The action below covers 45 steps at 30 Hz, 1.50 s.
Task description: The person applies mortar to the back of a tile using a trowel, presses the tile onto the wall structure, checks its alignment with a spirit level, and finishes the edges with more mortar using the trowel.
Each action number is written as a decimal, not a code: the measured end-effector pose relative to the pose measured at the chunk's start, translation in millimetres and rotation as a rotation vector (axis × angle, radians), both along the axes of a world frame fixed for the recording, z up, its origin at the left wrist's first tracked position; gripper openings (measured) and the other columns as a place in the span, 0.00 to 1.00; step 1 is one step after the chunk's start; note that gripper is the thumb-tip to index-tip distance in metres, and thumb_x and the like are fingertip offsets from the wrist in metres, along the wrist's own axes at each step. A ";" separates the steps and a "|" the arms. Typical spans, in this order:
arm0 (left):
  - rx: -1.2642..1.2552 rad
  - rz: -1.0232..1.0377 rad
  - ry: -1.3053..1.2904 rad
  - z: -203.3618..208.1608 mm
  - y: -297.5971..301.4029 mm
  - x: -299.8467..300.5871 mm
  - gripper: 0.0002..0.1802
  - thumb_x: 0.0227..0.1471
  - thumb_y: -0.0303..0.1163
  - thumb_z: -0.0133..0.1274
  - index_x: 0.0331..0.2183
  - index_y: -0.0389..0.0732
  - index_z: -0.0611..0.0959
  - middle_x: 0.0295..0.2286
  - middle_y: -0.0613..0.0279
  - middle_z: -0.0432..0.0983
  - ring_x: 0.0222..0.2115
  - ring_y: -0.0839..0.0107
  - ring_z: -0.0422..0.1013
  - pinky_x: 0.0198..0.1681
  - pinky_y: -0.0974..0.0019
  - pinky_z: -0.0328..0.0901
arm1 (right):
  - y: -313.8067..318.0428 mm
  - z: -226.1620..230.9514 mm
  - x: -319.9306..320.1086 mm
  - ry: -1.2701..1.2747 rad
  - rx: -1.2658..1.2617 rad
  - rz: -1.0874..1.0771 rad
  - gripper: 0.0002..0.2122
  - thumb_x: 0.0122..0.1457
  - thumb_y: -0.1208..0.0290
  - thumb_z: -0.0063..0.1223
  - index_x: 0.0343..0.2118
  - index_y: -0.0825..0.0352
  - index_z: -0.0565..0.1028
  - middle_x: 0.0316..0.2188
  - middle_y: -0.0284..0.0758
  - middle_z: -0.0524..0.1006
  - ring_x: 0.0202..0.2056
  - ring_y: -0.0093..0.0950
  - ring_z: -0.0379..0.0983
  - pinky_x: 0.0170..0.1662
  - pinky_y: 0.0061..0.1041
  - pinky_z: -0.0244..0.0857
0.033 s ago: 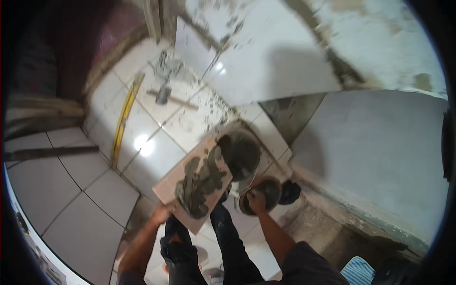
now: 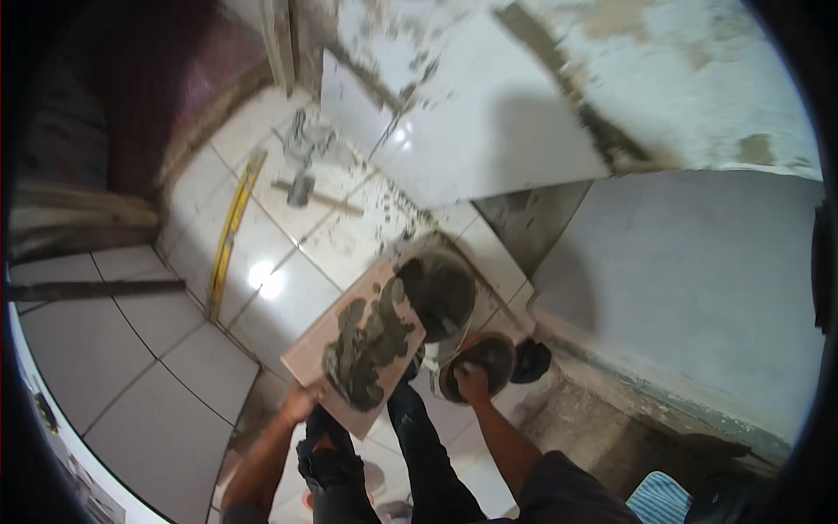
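Observation:
My left hand grips the near-left edge of a pinkish tile, its back side up and tilted in front of my legs. Grey mortar lies in thick uneven dabs along the middle of the tile. The tile's far right corner overlaps a dark round bucket with mortar in it. My right hand reaches into a smaller bucket to the right of the tile. Its fingers look closed, but what they hold is hidden by the hand and the dark inside.
A yellow spirit level and a mallet lie on the tiled floor beyond. Large pale tiles cover the wall ahead. A black bundle sits beside the small bucket. Wooden posts stand far left.
My right hand has shifted slightly toward me within the small bucket. My left hand keeps its hold on the tile, and the whole view has moved a little.

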State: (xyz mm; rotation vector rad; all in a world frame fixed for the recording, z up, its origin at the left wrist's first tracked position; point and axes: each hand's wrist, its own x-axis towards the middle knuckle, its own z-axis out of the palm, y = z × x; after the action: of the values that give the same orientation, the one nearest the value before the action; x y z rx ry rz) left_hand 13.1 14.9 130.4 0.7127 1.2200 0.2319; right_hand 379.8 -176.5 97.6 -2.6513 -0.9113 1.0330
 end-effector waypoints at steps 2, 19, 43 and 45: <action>-0.032 0.039 0.005 40.3 5.8 -2.0 0.18 0.39 0.25 0.50 0.38 0.33 0.74 0.29 0.61 0.73 0.29 0.69 0.69 0.32 0.66 0.65 | -23.0 32.4 -11.5 -0.002 -0.039 -0.027 0.18 0.49 0.61 0.53 0.37 0.72 0.75 0.35 0.51 0.74 0.39 0.46 0.71 0.43 0.36 0.63; -0.095 0.289 -0.351 428.3 106.1 58.7 0.20 0.43 0.19 0.42 0.43 0.35 0.68 0.35 0.55 0.71 0.36 0.59 0.71 0.37 0.54 0.67 | 74.0 434.5 -85.7 -0.103 0.773 0.170 0.22 0.40 0.64 0.66 0.37 0.69 0.72 0.35 0.42 0.71 0.37 0.40 0.69 0.40 0.35 0.63; -0.118 0.238 -0.433 555.2 131.7 211.7 0.04 0.48 0.24 0.42 0.28 0.34 0.71 0.27 0.55 0.67 0.29 0.65 0.67 0.30 0.61 0.68 | 206.6 616.6 -29.5 -0.728 0.673 0.687 0.09 0.42 0.68 0.59 0.24 0.62 0.69 0.25 0.33 0.68 0.29 0.34 0.70 0.31 0.34 0.64; -0.135 0.243 -0.444 564.0 147.3 219.4 0.04 0.48 0.25 0.43 0.27 0.35 0.71 0.26 0.58 0.67 0.29 0.66 0.67 0.30 0.64 0.68 | 222.9 623.7 -21.6 -0.773 0.670 0.766 0.06 0.43 0.69 0.55 0.23 0.60 0.70 0.24 0.32 0.68 0.28 0.31 0.70 0.27 0.32 0.64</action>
State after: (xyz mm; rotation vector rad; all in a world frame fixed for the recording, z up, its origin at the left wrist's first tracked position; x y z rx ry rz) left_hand 232.4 162.2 694.4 0.3670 0.8832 0.4778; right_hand 358.2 46.4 721.2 -2.0679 -2.0508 -0.3243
